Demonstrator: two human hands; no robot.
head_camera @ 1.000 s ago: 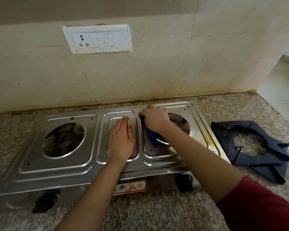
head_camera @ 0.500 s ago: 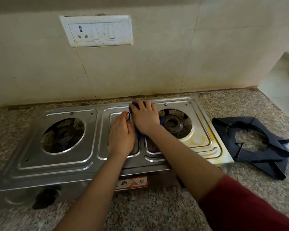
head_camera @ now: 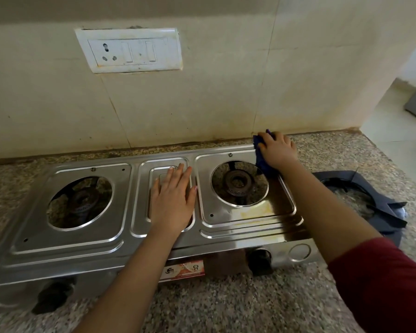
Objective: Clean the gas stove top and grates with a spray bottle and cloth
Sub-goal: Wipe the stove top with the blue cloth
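Our left hand (head_camera: 172, 200) lies flat; our right hand (head_camera: 277, 150) presses the cloth (head_camera: 262, 164) flat. It may slip behind the stove (head_camera: 120, 246).

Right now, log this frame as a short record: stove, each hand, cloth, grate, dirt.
stove: stainless-steel two-burner gas stove on speckled granite counter
left hand: flat on the stove's centre panel, empty
right hand: presses blue cloth onto the stove's far right corner
grate: black metal grate lying on the counter right of the stove
dirt: yellowish stain in front of the right burner
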